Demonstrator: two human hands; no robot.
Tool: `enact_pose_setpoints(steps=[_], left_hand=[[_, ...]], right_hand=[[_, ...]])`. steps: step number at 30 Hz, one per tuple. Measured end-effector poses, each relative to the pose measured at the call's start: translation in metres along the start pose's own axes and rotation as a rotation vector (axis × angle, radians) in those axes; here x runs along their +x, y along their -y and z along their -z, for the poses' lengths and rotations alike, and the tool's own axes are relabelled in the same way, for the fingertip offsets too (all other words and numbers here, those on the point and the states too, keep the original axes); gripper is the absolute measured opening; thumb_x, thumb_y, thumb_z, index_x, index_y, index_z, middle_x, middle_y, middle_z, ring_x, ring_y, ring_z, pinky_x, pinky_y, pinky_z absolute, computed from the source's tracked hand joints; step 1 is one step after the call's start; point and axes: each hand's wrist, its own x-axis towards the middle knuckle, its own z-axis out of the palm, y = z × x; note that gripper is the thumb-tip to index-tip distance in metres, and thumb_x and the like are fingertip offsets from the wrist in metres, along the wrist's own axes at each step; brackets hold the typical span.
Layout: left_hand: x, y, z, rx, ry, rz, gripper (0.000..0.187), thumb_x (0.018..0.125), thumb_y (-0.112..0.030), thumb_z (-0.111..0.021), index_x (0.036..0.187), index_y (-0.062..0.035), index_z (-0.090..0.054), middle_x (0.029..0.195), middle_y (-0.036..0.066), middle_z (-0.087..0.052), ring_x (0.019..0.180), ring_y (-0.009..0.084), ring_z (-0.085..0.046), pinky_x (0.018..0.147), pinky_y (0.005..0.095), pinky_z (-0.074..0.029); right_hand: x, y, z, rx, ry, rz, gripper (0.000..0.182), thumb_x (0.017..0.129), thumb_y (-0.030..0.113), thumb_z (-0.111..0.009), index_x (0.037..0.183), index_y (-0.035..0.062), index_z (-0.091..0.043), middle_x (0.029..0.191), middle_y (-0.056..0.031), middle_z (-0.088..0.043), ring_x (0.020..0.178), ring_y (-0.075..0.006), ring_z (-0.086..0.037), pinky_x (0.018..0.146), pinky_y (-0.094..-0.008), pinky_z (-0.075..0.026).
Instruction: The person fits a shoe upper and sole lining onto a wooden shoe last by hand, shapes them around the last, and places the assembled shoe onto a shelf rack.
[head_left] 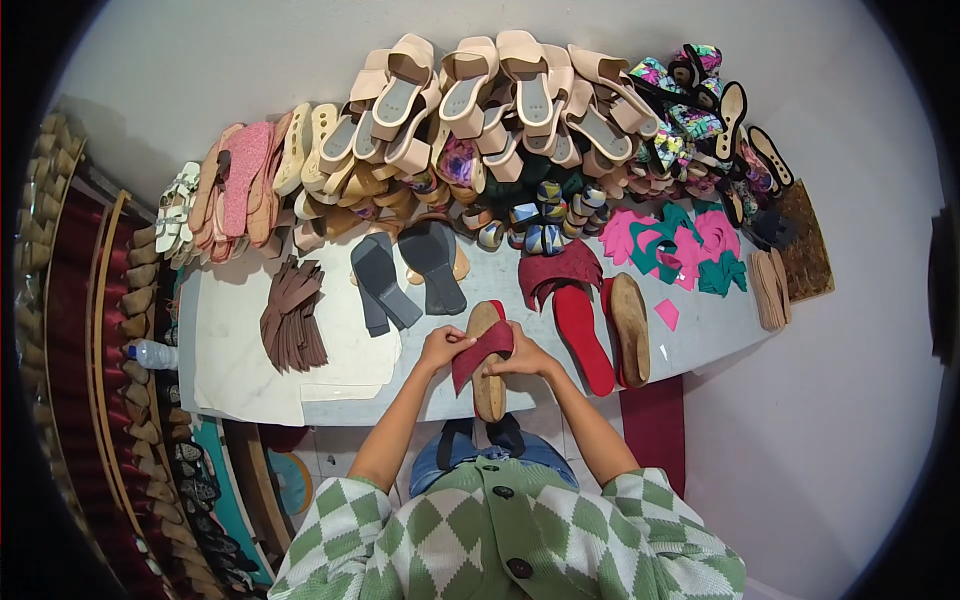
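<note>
A wooden shoe last (488,400) with a bit of red showing at its far end is held over the near table edge. Across it lies a dark red strap piece (478,358). My left hand (447,348) pinches the strap's left side between thumb and fingers. On the other side my right hand (522,356) is wrapped round the last and the strap's right end, thumb on top. To the right lie a red insole (582,340) and another wooden last (628,330), with several dark red straps (560,272) behind them.
Cream heeled sandals (465,90) are piled along the back. Black soles (430,262) and brown strips (293,318) lie on the left, pink and green pieces (678,250) on the right. A plastic bottle (152,354) is at the left table edge, beside shelves of lasts (142,300).
</note>
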Motion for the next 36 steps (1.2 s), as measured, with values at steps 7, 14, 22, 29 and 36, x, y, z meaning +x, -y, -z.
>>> enact_pose_setpoints(steps=[7,14,22,29,36], left_hand=[[-0.001,-0.002,0.0,0.032,-0.021,-0.044,0.034,0.072,-0.025,-0.075,0.087,0.003,-0.062,0.08,0.008,-0.061,0.071,0.0132,-0.057,0.062,0.025,-0.048],[-0.004,-0.003,-0.001,0.053,-0.015,-0.032,0.035,0.071,-0.026,-0.075,0.089,0.0021,-0.064,0.08,0.008,-0.062,0.073,0.0127,-0.057,0.065,0.0256,-0.047],[-0.005,-0.008,0.0,0.08,-0.013,-0.035,0.035,0.072,-0.027,-0.075,0.088,0.0019,-0.064,0.079,0.007,-0.061,0.073,0.0125,-0.056,0.065,0.0253,-0.047],[-0.003,-0.013,0.006,0.076,0.046,-0.026,0.035,0.072,-0.028,-0.075,0.088,0.0018,-0.064,0.079,0.007,-0.061,0.074,0.0126,-0.057,0.067,0.0246,-0.047],[0.006,-0.021,0.024,-0.241,0.179,0.078,0.048,0.074,-0.016,-0.073,0.111,0.004,-0.052,0.089,0.009,-0.063,0.078,0.0141,-0.06,0.074,0.0253,-0.049]], right_hand=[[0.001,-0.01,-0.007,0.034,-0.043,0.017,0.113,0.05,0.037,-0.084,0.13,-0.0072,-0.017,0.119,-0.022,-0.045,0.112,-0.0282,-0.047,0.095,-0.0327,-0.038],[0.0,-0.018,-0.013,0.067,-0.061,-0.039,0.113,0.049,0.037,-0.084,0.129,-0.0072,-0.018,0.117,-0.0214,-0.046,0.108,-0.0275,-0.049,0.087,-0.0328,-0.044],[0.002,-0.025,-0.012,0.104,-0.054,0.015,0.112,0.05,0.036,-0.085,0.13,-0.0069,-0.017,0.118,-0.0213,-0.044,0.104,-0.0264,-0.051,0.074,-0.0303,-0.049],[-0.009,-0.002,0.001,0.111,0.008,-0.058,0.107,0.056,0.043,-0.081,0.131,-0.0029,-0.02,0.113,-0.0206,-0.047,0.091,-0.0228,-0.056,0.062,-0.0277,-0.05],[0.029,-0.092,0.006,0.337,-0.241,0.069,0.058,0.085,0.039,-0.059,0.126,0.0054,-0.037,0.092,-0.0065,-0.055,0.066,-0.0075,-0.051,0.052,-0.0194,-0.039]])
